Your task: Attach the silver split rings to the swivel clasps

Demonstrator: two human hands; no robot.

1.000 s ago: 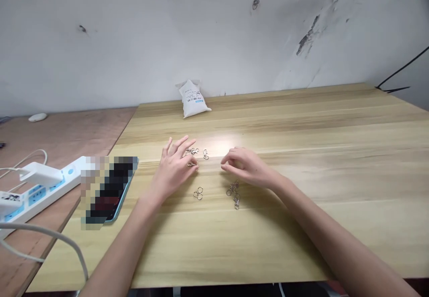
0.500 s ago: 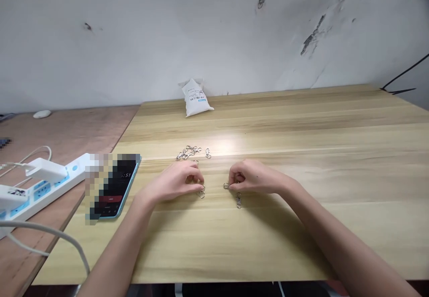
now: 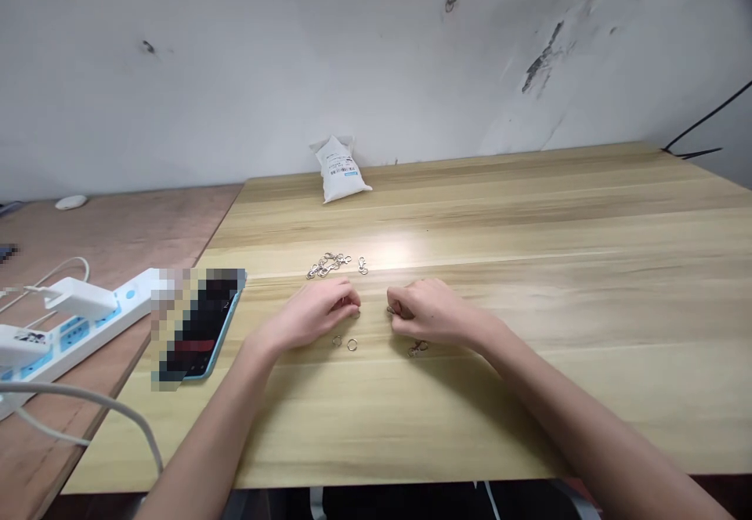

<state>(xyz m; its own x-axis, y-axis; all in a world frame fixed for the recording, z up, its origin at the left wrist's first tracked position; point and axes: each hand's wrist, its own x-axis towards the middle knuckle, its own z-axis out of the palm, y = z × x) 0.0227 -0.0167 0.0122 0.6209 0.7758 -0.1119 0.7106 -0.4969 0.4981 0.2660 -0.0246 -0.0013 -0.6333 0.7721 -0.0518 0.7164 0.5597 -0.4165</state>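
My left hand [image 3: 317,310] is closed in a pinch, with a small metal ring [image 3: 356,314] showing at its fingertips. Two loose metal rings [image 3: 352,344] lie on the table just in front of it. To the right, my right hand [image 3: 428,310] has its fingers curled around a small metal piece [image 3: 390,310], mostly hidden by the fingers. Under that hand's near side rests a swivel clasp [image 3: 418,348]. Beyond my left hand is a small heap of silver swivel clasps [image 3: 327,265], and a single clasp [image 3: 363,265] lies just right of it.
A white labelled packet [image 3: 341,171] stands near the wall. On the left are a phone [image 3: 205,324], its picture partly blurred, and a white power strip [image 3: 132,294] with plugged-in chargers. A pale cable [image 3: 111,406] loops over the near left corner of the wood-grain table [image 3: 558,269].
My left fingers have moved slightly up and away from the loose rings, which now lie in full view. My right fingers have curled further around the metal piece, and the clasp beneath has turned sideways.
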